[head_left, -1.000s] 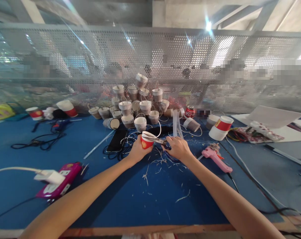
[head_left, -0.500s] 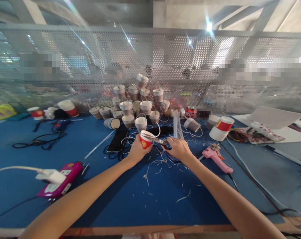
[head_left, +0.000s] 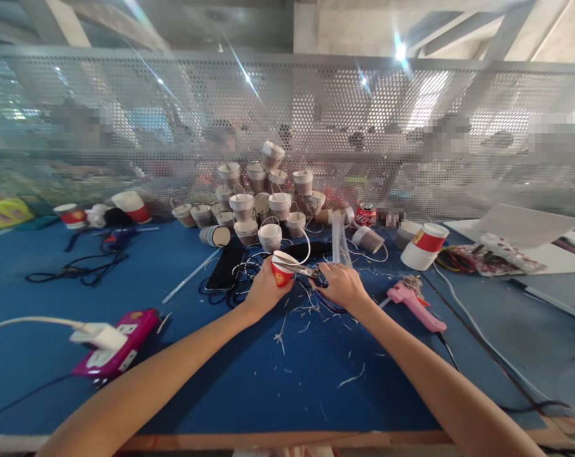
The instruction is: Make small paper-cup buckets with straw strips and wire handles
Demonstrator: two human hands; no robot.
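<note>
My left hand (head_left: 263, 289) is wrapped round a small red and white paper cup (head_left: 282, 270), held just above the blue table (head_left: 249, 374). My right hand (head_left: 342, 284) grips a pair of scissors (head_left: 304, 270) whose blades reach the cup's rim. A thin white strip (head_left: 305, 244) curls up from the cup. White paper scraps (head_left: 297, 317) lie on the table under both hands.
A pile of small brown cups with handles (head_left: 263, 203) stands behind the hands, before a perforated metal screen (head_left: 287, 127). A black phone (head_left: 225, 266), a pink glue gun (head_left: 414, 304), red and white cups (head_left: 423, 244), a soda can (head_left: 363, 216), a pink power strip (head_left: 118, 339) and cables (head_left: 78, 270) lie around.
The cup in my left hand has tilted and shifted slightly right toward the scissors. Both hands otherwise stay in place.
</note>
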